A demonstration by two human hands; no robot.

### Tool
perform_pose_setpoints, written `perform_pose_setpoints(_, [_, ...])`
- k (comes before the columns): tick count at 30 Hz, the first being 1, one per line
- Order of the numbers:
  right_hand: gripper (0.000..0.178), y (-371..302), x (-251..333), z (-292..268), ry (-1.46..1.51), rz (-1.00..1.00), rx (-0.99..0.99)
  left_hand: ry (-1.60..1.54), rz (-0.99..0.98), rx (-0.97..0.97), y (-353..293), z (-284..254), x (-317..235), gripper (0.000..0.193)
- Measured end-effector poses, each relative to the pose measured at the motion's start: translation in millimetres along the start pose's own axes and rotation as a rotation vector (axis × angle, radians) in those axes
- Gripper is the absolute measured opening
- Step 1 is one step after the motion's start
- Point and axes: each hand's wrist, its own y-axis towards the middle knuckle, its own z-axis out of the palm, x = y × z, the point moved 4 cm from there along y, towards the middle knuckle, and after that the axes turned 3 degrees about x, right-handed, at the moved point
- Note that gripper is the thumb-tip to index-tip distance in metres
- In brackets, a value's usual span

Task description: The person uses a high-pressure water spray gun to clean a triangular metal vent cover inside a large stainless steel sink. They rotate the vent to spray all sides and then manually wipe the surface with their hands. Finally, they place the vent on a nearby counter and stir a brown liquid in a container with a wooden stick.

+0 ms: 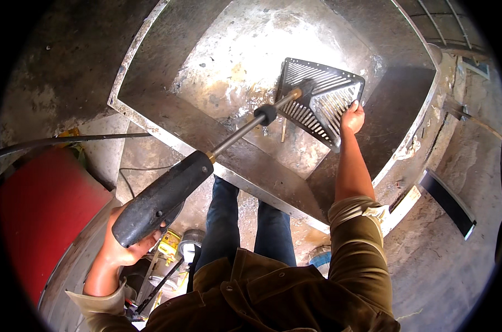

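My left hand [126, 240] is wrapped round the grip of a black pressure washer gun [168, 193] at the lower left. Its metal lance runs up and to the right, with the brass nozzle end in front of a slotted black panel [328, 105]. My right hand [352, 118] grips this panel by its right edge and holds it tilted inside a large metal basin [206, 119]. Rows of slots in different directions cover the panel's face. Pale mist or glare hangs behind it; I cannot tell which.
A red curved object [52, 205] stands at the left, with a dark hose [68, 141] passing above it. Near my legs lies a yellow item [169, 243] among clutter. A black strip [448, 203] rests on the concrete floor at the right. The basin's raised rim crosses before my legs.
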Motion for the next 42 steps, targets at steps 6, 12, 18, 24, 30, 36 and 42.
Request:
perform_pose_setpoints(6, [0.041, 9.3, -4.7, -9.6, -0.023, -0.071, -0.023, 0.129, -0.078, 0.007, 7.2, -2.1, 8.0, 0.033])
perform_pose_setpoints(12, [0.039, 2.6, -20.0, -19.5, 0.027, -0.027, -0.074, 0.107, 0.035, 0.068, 1.9, -6.4, 8.6, 0.031])
perform_pose_setpoints(18, [0.038, -7.0, -27.9, -23.0, 0.024, -0.015, -0.090, 0.194, 0.004, 0.034, 2.2, -3.6, 12.0, 0.027])
perform_pose_setpoints(24, [0.037, -19.1, -44.7, -33.1, 0.010, 0.045, -0.154, 0.175, -0.093, -0.036, 6.8, 0.8, 23.9, 0.028])
perform_pose_setpoints(30, [0.039, -23.9, -66.6, -38.6, 0.001, 0.154, -0.171, 0.154, -0.045, 0.039, 15.4, 7.7, 23.2, 0.029])
perform_pose_setpoints(36, [0.040, -33.4, -73.3, -41.2, 0.008, 0.170, -0.192, 0.078, -0.015, 0.060, 23.3, 14.7, 19.6, 0.033])
perform_pose_setpoints(42, [0.044, -31.9, -68.0, -37.1, 0.055, 0.023, -0.140, 0.102, -0.028, 0.056, 30.7, 13.4, 8.2, 0.035])
